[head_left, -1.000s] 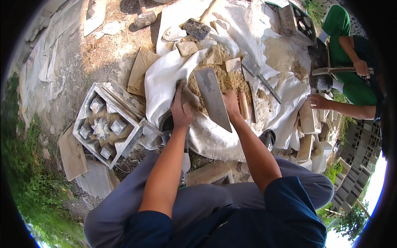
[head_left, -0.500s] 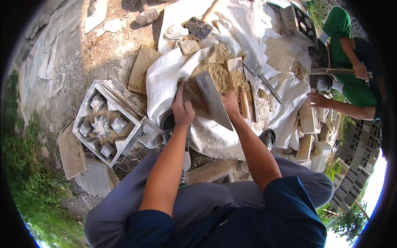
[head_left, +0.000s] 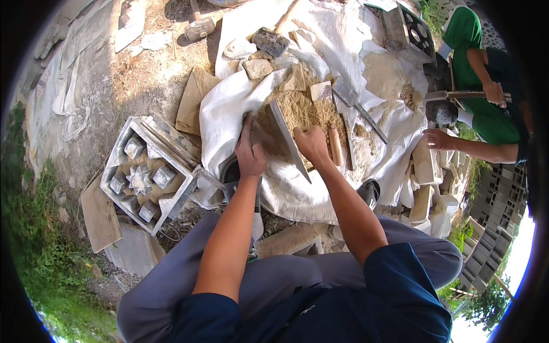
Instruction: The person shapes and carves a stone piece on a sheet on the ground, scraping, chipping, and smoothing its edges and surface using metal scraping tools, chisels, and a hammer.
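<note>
My right hand [head_left: 311, 144] is closed at the right side of a flat grey metal trowel blade [head_left: 287, 140], its grip hidden by the fingers. The blade stands tilted, its narrow side turned toward me. My left hand [head_left: 250, 153] lies left of the blade with its fingers stretched forward, beside a smeared grey-brown surface [head_left: 263, 127] at the edge of the white sheet. I cannot make out whether the fingertips touch it. Sandy material [head_left: 309, 108] is heaped beyond the blade. A wooden handle [head_left: 335, 146] lies just right of my right hand.
A framed mould with star and block shapes [head_left: 139, 178] stands at left. Stones [head_left: 258, 69], a mallet [head_left: 271, 42] and a flat metal tool [head_left: 360, 108] lie around the white sheet [head_left: 223, 114]. At right, a co-worker's hand [head_left: 439, 139] rests near pale blocks [head_left: 424, 163].
The trowel blade has turned from showing its broad face to nearly edge-on. My right hand has shifted slightly left with it. My left hand has moved little.
</note>
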A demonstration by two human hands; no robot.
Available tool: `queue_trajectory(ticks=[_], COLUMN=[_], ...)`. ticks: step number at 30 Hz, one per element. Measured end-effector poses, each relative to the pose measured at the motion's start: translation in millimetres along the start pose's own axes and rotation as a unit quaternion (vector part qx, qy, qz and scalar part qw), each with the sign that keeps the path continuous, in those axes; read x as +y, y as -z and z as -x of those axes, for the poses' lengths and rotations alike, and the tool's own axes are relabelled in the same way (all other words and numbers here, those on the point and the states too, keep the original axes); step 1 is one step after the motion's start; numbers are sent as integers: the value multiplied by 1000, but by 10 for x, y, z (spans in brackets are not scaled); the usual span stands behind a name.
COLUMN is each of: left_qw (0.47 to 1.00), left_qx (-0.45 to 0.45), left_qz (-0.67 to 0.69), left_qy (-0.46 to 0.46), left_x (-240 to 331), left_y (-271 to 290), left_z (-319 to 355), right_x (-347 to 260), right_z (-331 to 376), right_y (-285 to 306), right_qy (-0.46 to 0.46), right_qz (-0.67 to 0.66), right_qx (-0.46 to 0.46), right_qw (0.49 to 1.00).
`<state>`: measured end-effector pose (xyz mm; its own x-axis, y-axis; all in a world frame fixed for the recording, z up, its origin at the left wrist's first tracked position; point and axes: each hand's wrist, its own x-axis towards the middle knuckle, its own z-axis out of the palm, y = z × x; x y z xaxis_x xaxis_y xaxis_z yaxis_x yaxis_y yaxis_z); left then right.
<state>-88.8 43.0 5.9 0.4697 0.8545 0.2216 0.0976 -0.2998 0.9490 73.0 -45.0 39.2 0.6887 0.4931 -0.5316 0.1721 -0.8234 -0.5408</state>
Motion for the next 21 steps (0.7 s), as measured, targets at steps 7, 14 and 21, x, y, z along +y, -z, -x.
queue_trajectory(ticks=[7,14,21], left_qw=[999,1000,1000], left_qx=[-9,6,4], left_qz=[-17,-9,0], left_qy=[34,-12,11], left_x=[76,47,36], left_y=[-24,1,40], left_z=[25,59,45], right_x=[54,1,-133], right_z=[4,78,130], right_y=[78,-12,-14], right_qy=[-15,-10,-24], right_qz=[3,7,-11], right_qx=[-1,-6,-19], right_qw=[1000,1000,999])
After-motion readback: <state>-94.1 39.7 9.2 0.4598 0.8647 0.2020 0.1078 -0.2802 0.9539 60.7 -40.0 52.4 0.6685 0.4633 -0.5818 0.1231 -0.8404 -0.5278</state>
